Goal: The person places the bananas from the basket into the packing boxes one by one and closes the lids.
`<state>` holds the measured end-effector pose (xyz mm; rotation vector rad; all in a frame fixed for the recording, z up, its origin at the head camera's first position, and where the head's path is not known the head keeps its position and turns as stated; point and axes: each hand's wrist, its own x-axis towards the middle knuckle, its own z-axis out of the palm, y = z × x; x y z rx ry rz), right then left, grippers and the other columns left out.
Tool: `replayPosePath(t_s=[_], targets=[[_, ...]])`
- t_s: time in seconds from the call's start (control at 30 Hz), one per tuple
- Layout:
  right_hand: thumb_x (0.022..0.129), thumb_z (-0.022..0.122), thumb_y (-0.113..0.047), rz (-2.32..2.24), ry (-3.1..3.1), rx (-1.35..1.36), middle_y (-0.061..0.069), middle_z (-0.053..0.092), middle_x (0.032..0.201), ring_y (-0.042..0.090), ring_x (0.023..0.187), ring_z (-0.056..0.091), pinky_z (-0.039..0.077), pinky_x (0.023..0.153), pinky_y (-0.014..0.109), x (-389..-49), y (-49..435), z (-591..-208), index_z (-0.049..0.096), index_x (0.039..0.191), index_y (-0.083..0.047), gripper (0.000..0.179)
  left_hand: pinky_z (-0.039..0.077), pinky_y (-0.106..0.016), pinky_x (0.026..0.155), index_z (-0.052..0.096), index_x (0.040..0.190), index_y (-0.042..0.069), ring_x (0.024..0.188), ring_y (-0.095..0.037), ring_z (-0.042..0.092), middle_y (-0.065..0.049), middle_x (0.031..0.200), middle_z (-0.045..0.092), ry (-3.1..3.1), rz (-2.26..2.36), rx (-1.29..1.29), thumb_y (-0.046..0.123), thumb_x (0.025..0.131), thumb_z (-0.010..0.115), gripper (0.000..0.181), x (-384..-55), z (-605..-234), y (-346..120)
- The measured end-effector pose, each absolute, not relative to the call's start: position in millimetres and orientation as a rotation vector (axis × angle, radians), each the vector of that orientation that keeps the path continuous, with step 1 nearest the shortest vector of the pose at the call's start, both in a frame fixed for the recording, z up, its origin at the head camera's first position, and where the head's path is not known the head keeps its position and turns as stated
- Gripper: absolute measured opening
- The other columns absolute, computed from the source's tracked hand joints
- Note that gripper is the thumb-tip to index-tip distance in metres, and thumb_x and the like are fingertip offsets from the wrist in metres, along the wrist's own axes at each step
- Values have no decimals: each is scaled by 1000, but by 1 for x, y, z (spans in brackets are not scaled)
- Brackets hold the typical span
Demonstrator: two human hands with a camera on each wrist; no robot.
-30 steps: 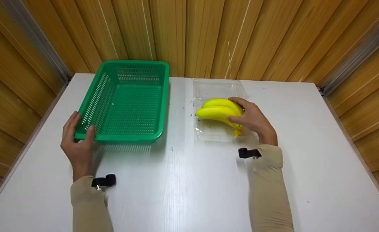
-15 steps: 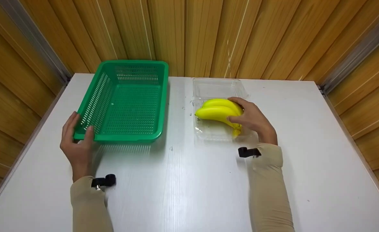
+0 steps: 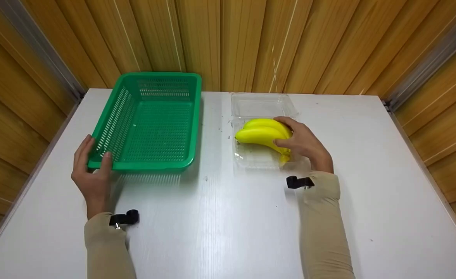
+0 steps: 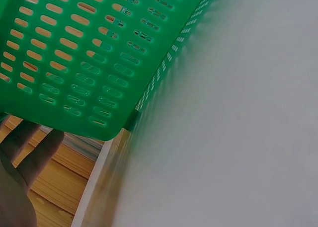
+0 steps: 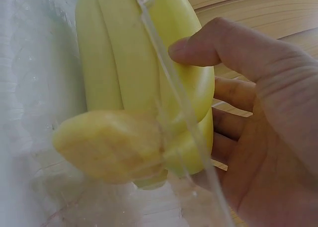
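Note:
A bunch of yellow bananas lies in a clear plastic clamshell container, whose lid stands open toward the back. My right hand grips the bunch near its stem, thumb on the near side and fingers over the far side. In the right wrist view, the thumb presses a banana behind the container's clear wall. My left hand holds the near left corner of a green plastic basket, thumb at the front rim and fingers along the left rim. Nothing lies inside the basket.
Both things stand on a white table, basket at the back left, container right of the middle. Wood-panelled walls close off the back and both sides. A black wrist camera mount sits on each sleeve.
Both hands keep their places on the basket and the bananas. The bunch seems to have rolled very slightly under the right hand; the head view has shifted a little.

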<state>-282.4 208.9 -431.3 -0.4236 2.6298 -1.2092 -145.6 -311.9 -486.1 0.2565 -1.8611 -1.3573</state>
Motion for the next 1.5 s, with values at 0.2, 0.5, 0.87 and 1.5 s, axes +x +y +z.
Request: replayPosePath(t_s=[0.2, 0.5, 0.87, 1.5], targets=[[93, 78, -21, -1243, 2618, -422, 11, 52, 154, 33, 128, 48, 35, 116, 51, -283, 210, -432, 48, 160, -15, 74, 44, -31, 115, 65, 147, 9, 146, -18, 48, 2, 154, 57, -1846, -1352, 242, 6, 97, 72, 50, -150, -495, -319], [93, 78, -18, -1268, 2605, -432, 11, 52, 153, 32, 125, 48, 36, 113, 49, -283, 210, -433, 48, 160, -14, 74, 42, -31, 116, 65, 146, 7, 146, -19, 48, 0, 154, 57, -1834, -1364, 224, 5, 97, 71, 50, -149, -495, -319], [93, 78, -20, -1264, 2584, -423, 11, 45, 161, 32, 137, 44, 30, 122, 50, -283, 211, -429, 42, 163, -12, 79, 39, -30, 119, 62, 147, 0, 148, -19, 46, -8, 156, 55, -1851, -1397, 250, 6, 101, 66, 47, -135, -466, -300], [102, 72, -20, -1445, 2611, -431, 14, 45, 163, 34, 149, 42, 37, 121, 51, -279, 217, -420, 47, 160, -8, 65, 40, -31, 119, 62, 149, 7, 147, -16, 47, -3, 156, 56, -1843, -1398, 350, 13, 102, 64, 47, -131, -455, -298]])
